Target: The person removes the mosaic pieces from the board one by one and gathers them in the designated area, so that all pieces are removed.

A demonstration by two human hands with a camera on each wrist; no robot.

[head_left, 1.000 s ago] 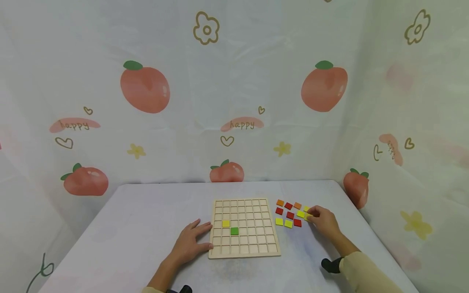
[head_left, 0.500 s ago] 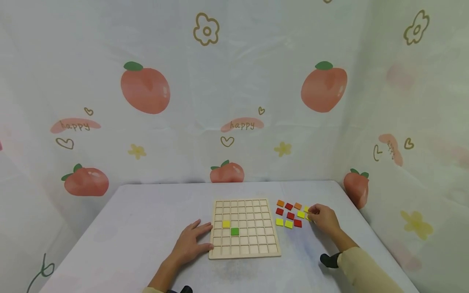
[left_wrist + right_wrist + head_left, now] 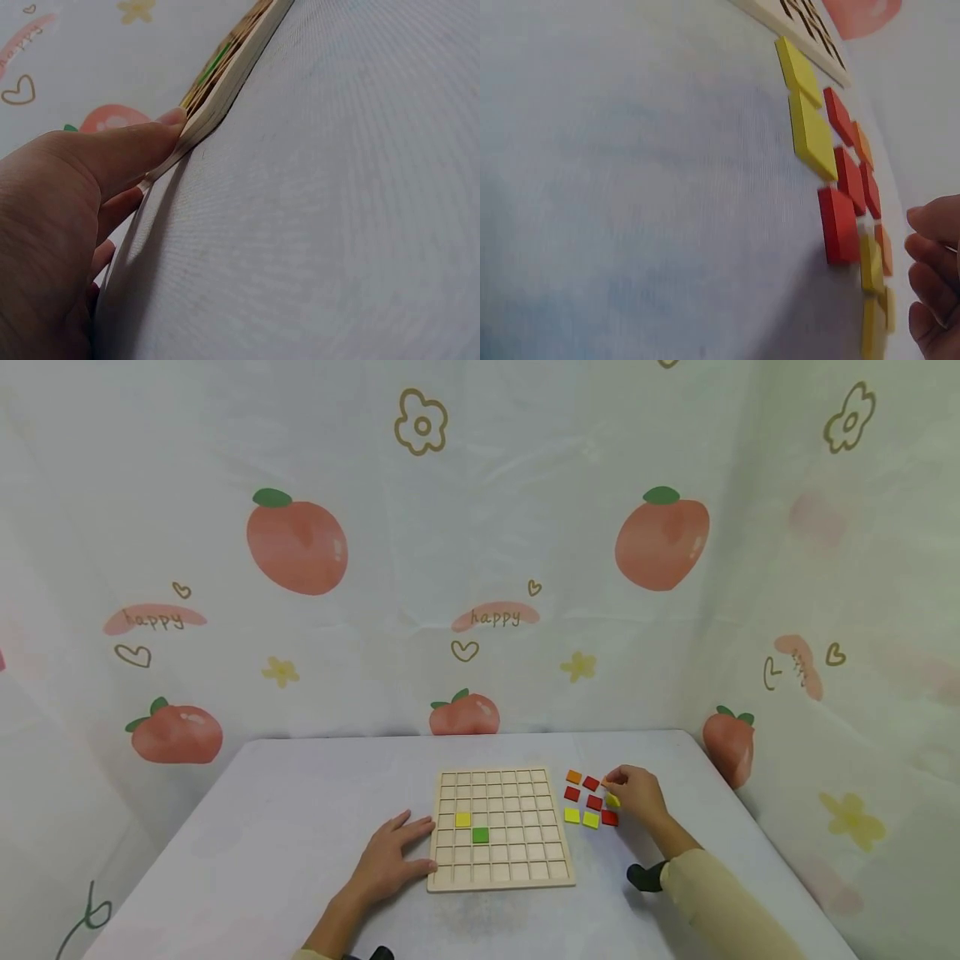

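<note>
A square wooden grid board (image 3: 517, 874) lies on the table, with a yellow tile (image 3: 462, 819) and a green tile (image 3: 480, 835) in its cells. My left hand (image 3: 384, 857) is spread at the board's left side; in the left wrist view its thumb (image 3: 142, 150) touches the edge near the corner. Right of the board, my right hand (image 3: 640, 793) hovers over the loose tiles, fingertips right at an orange tile (image 3: 883, 249). In the right wrist view its fingers are loosely bent, and no tile shows between them. The hand hides some tiles in the head view.
Loose red tiles (image 3: 594, 802), yellow tiles (image 3: 572, 816) and another orange tile (image 3: 573, 777) lie beside the board's right edge. The white-covered table (image 3: 322, 777) ends at a patterned cloth wall (image 3: 375, 652) behind it.
My right hand has moved left and slightly away from me, from the yellow tiles at the right end to the orange tile. The left hand and board have stayed in place.
</note>
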